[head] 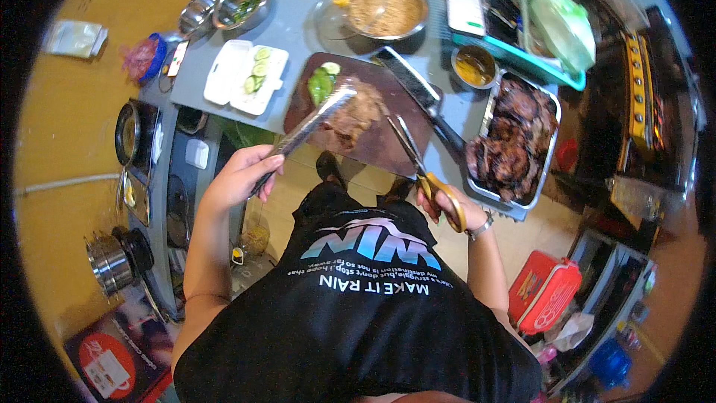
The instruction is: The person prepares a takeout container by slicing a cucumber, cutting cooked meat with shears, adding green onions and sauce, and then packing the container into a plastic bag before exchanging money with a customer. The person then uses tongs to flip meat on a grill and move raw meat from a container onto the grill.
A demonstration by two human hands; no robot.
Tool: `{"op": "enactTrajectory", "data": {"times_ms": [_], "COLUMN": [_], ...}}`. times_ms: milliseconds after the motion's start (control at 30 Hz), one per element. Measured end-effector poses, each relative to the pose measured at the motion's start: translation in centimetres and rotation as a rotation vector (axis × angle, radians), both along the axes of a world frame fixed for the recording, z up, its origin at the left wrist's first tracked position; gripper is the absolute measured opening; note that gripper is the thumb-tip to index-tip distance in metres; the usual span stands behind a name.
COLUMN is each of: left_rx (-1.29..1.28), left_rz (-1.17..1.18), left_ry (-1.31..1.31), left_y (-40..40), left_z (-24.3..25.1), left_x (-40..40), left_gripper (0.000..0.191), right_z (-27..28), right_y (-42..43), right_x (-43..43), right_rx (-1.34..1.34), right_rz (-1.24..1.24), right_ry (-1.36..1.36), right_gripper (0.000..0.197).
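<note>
My left hand (pixel 251 170) is closed around metal tongs (pixel 305 127), whose tips lie over the cooked meat (pixel 361 112). In my right hand (pixel 447 207) are scissors (pixel 417 159) with yellow handles; their blades are parted, points beside the meat's right edge. The meat rests on a dark brown cutting board (pixel 403 151), with green leaves (pixel 320 87) and a cucumber slice (pixel 331 69) at its far left. A cleaver (pixel 411 78) lies across the board's right side. An opened white foam box (pixel 260 81) left of the board holds cucumber slices.
A foil tray of grilled meat (pixel 512 134) stands right, by a small bowl of yellow food (pixel 474 66). Behind the board is a metal bowl of noodle-like food (pixel 386 11). A turquoise basket (pixel 570 78) bears a phone (pixel 465 5). Metal bowls (pixel 241 4) stand far left.
</note>
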State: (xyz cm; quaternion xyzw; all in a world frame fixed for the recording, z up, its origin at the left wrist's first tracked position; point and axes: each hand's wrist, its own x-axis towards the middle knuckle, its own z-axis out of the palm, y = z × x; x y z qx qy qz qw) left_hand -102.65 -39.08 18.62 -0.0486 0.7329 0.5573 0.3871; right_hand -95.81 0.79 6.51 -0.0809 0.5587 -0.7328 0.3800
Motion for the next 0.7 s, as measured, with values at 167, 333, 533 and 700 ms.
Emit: {"op": "enactTrajectory", "data": {"times_ms": [167,333,533,700], "left_rx": [-0.035,0.064,0.072,0.158], "left_rz": [0.249,0.276,0.231,0.17], "left_ry": [0.121,0.152,0.027,-0.039], "left_y": [-10.0,-17.7,-24.2,-26.0], "left_z": [-3.1,-8.5,-16.5,-17.2], "left_x": [0.1,-4.3,-5.8,-7.0], "left_gripper": [0.03,0.03,0.035,0.035], "right_z": [1.0,1.1,-1.5,-3.9], "right_y": [-9.5,-18.3,-29.8,-35.2], "right_x": [-3.7,-7.4,-12.9,-14.9], "right_rx": [0.402,0.48,0.44,0.422], "right_rz": [-0.052,-0.19,-0.329,-0.235], "right_ry": [-0.152,-0.117,-0.153,-0.189], "right_gripper": [0.04,0.04,0.041,0.049]}}
